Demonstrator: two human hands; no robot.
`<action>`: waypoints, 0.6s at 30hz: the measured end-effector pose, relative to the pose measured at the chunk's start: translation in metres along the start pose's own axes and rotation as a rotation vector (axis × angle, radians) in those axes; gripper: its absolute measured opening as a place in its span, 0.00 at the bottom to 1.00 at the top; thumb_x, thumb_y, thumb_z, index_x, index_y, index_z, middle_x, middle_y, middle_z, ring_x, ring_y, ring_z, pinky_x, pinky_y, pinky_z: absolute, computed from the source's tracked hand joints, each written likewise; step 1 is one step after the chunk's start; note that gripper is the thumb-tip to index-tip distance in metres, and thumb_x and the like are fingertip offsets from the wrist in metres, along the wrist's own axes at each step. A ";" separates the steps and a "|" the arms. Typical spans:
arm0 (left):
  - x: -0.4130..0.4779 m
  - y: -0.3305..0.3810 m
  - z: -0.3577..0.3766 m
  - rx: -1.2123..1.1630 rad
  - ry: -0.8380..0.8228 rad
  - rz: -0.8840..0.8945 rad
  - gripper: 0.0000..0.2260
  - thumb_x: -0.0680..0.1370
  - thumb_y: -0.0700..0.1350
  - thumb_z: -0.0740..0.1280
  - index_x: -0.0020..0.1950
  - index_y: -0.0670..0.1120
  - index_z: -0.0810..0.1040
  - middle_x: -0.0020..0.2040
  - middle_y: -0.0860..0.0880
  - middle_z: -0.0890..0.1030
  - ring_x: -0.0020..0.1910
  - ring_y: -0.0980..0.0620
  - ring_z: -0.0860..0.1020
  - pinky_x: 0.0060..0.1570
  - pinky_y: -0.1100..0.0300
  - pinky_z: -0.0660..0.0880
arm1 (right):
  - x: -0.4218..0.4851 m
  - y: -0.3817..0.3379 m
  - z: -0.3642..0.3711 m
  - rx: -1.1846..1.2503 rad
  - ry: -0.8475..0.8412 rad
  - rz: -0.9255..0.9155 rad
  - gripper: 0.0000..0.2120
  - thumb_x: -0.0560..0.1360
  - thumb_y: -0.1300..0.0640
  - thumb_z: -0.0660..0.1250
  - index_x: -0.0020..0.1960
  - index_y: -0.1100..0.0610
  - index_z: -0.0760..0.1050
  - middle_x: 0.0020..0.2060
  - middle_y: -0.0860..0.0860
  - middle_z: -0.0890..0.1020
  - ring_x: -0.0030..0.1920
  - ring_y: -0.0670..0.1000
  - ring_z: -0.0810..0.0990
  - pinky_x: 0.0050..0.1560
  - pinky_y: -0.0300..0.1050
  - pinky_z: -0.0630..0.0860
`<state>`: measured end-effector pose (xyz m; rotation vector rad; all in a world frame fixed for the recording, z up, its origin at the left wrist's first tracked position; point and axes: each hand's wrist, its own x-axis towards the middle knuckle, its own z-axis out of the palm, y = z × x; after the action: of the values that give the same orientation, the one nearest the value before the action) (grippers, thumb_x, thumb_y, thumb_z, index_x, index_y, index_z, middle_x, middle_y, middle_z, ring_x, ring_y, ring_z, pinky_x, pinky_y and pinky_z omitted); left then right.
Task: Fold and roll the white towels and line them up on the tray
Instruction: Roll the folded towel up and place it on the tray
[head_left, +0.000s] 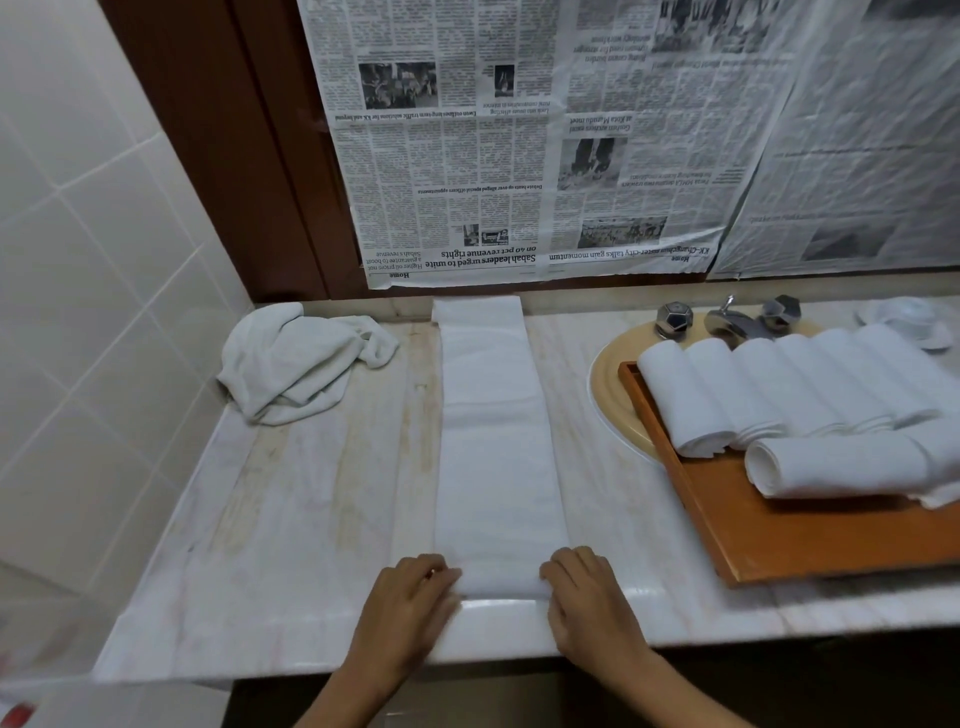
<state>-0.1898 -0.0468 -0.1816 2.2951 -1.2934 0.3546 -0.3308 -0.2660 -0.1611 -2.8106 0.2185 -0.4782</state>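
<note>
Pinching the folded towel's (493, 441) near end on the counter (311, 519) — left hand (410, 597) and right hand (587, 597) at its corners, both curled round it; rolled towels (691, 400) lined on the tray (779, 540).

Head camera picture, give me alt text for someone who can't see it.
The left hand and right hand hold the near end of a long folded white towel on a marble counter. Rolled towels lie on a wooden tray at right; a crumpled towel sits at left.

1 folded towel (493, 441) laid flat, 1 crumpled towel (291, 364), 1 tray (810, 535), roughly 7 rolled towels (685, 405) (right edge cropped), 2 tap knobs (674, 318), 1 spout (732, 322)
</note>
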 end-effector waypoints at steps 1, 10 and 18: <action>-0.001 -0.002 -0.001 0.006 -0.006 0.025 0.12 0.74 0.52 0.66 0.55 0.51 0.80 0.52 0.52 0.80 0.48 0.53 0.75 0.42 0.60 0.68 | -0.003 0.003 -0.001 0.006 -0.010 -0.037 0.17 0.59 0.65 0.72 0.47 0.54 0.77 0.43 0.49 0.76 0.42 0.50 0.73 0.41 0.42 0.73; 0.031 0.001 -0.016 -0.247 -0.220 -0.284 0.06 0.74 0.53 0.68 0.48 0.55 0.82 0.47 0.60 0.81 0.45 0.61 0.77 0.45 0.68 0.71 | 0.017 0.012 -0.014 0.240 -0.152 0.126 0.15 0.67 0.64 0.69 0.51 0.50 0.75 0.45 0.45 0.78 0.44 0.45 0.76 0.47 0.32 0.71; 0.040 0.002 -0.012 -0.382 -0.115 -0.597 0.08 0.74 0.46 0.73 0.43 0.57 0.76 0.42 0.58 0.79 0.40 0.61 0.77 0.40 0.71 0.71 | 0.043 -0.002 -0.013 0.568 -0.084 0.678 0.08 0.73 0.65 0.67 0.44 0.54 0.72 0.40 0.52 0.75 0.41 0.50 0.75 0.37 0.34 0.71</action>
<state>-0.1702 -0.0704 -0.1528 2.2482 -0.5974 -0.2128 -0.2954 -0.2756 -0.1355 -2.0308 0.8314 -0.2091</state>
